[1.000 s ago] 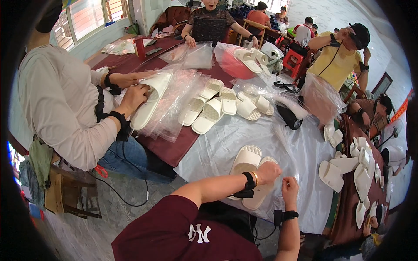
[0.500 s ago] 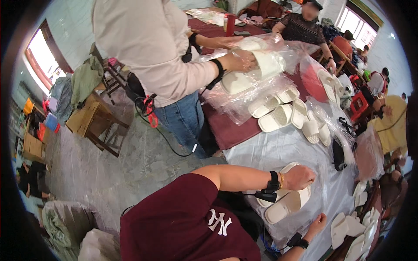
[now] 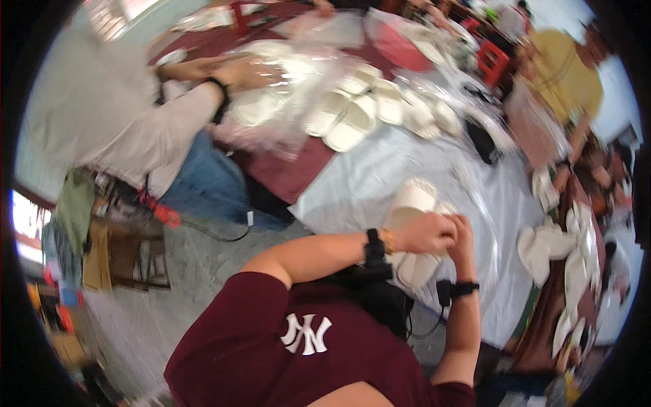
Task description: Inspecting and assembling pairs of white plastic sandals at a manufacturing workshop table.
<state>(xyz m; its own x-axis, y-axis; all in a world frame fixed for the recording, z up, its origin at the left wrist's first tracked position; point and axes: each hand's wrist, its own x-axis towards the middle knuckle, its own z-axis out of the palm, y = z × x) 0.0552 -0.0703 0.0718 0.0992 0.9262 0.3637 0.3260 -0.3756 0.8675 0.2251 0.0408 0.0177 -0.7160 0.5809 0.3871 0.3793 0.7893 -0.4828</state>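
Observation:
My left hand (image 3: 426, 233) and my right hand (image 3: 464, 239) meet over a pair of white slippers on the sheeted table. The fingers of both are closed and pressed together at the tips. Whatever they may pinch is too small and blurred to make out. Beyond my left hand shows one white slipper (image 3: 415, 195). The other white slipper (image 3: 416, 270) is partly covered by my hands, its lower end showing below them. Both lie on a pale plastic sheet (image 3: 352, 186).
Several white slippers (image 3: 350, 123) lie farther back beside clear plastic bags. At left a person in a light top (image 3: 102, 102) handles bagged slippers. More white slippers (image 3: 536, 251) line the right edge. A red stool (image 3: 492, 62) stands beyond.
The view has swung, shifting the scene left and up. My right hand has risen from beside the slippers to meet my left hand above them.

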